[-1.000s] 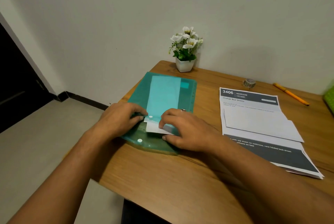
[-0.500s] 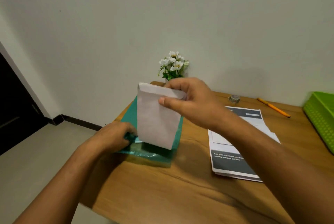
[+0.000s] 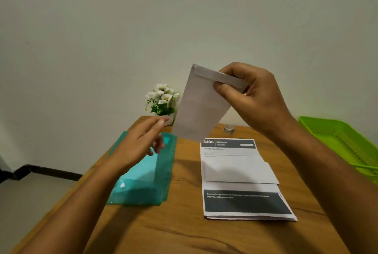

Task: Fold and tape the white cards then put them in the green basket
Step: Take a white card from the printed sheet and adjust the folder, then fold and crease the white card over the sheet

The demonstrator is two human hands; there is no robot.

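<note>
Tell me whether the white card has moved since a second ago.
Yes. The white card lay on the teal folder; now the right hand pinches it in the air, up and right of the folder, toward the printed sheet.

Bare table (image 3: 186, 174) strip between teal folder (image 3: 143, 174) and printed sheets (image 3: 241, 180); broad bare wood along near edge. Flower pot (image 3: 163, 101), tape roll (image 3: 228, 128) crowd back edge. Green basket (image 3: 335, 139) right, open-topped, apart from sheets.

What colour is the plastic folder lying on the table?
The folder is translucent teal-green, seen best in the head view.
</note>
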